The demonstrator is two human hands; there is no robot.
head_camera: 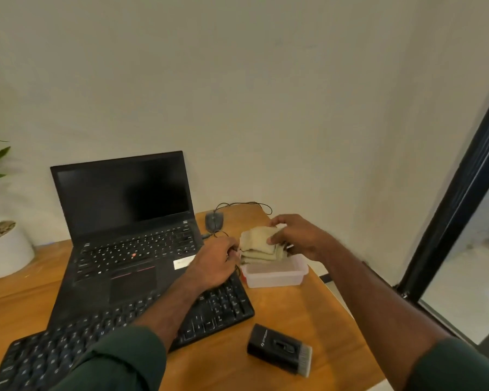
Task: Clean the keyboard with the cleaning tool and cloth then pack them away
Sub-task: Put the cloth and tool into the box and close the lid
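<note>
Both hands, the left hand [218, 261] and the right hand [297, 235], pinch the folded cloth [259, 245] just above the open plastic box [274, 273], so packing looks begun, though whether wiping is finished I cannot tell. The cleaning tool [278, 348] lies unpacked on the table [308, 306] near the keyboard [119, 328], its long axis running left-right, bristles pointing right.
</note>
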